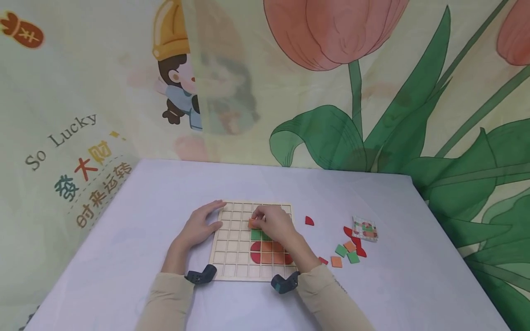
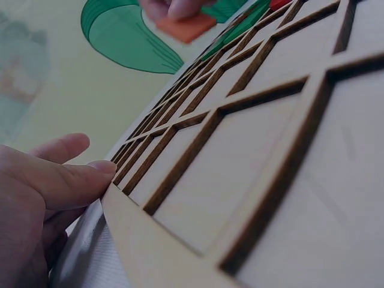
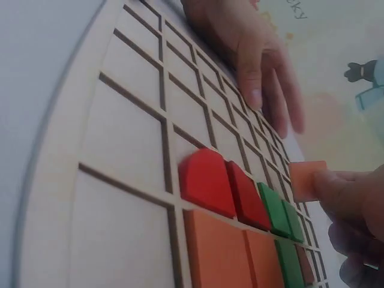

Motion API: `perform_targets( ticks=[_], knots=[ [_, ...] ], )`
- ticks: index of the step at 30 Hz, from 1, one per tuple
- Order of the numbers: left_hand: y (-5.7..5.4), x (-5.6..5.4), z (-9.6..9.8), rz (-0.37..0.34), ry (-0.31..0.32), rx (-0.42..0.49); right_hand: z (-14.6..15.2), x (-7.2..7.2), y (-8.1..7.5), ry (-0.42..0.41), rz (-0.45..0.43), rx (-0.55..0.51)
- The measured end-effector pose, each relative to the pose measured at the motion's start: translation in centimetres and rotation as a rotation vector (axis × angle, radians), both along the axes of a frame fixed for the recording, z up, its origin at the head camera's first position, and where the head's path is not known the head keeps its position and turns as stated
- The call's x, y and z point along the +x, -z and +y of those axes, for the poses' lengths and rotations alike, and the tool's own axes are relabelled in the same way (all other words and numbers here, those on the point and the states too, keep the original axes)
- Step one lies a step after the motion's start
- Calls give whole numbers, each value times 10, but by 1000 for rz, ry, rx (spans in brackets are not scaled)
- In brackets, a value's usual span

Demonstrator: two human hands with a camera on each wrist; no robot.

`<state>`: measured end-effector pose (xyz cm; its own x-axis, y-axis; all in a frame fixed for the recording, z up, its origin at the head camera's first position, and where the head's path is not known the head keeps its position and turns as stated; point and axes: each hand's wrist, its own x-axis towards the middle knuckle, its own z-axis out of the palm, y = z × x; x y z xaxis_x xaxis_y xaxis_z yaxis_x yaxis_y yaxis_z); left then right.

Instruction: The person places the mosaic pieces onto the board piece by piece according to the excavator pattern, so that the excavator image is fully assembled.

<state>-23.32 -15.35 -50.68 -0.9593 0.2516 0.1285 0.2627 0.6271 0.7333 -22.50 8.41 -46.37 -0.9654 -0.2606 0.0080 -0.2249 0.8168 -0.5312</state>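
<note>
A wooden grid board [image 1: 232, 257] lies on the table, divided into small square cells. My left hand [image 1: 200, 228] rests at its upper left edge, thumb and fingers extended along the frame. Over the board's upper middle, my right hand [image 1: 276, 224] pinches an orange square tile [image 3: 304, 181] between thumb and fingers, just above the cells. Green tiles [image 1: 256, 235] sit in cells below that hand, partly covered by it. Lower down, red rounded pieces [image 3: 207, 183] and orange square tiles [image 3: 217, 252] fill neighbouring cells.
Right of the board lie a red quarter-round piece [image 1: 309, 221], loose green tiles [image 1: 341, 250], loose orange tiles [image 1: 337, 262] and more red pieces [image 1: 361, 252]. A small printed pattern card [image 1: 365, 230] lies beside them. Behind the white table [image 1: 165, 184] hangs a printed cloth [image 1: 240, 147].
</note>
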Motion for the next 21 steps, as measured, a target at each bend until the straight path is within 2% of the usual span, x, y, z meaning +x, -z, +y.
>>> perform_targets(
  ticks=[9,16,21],
  knots=[
    [0,-1,0,-3,2,12,-23,-8,7,-8,62,147],
    [-1,-1,0,-3,10,22,-32,-6,9,54,28,176],
    [-1,-1,0,-1,14,21,-35,-4,10,81,50,225]
  ],
)
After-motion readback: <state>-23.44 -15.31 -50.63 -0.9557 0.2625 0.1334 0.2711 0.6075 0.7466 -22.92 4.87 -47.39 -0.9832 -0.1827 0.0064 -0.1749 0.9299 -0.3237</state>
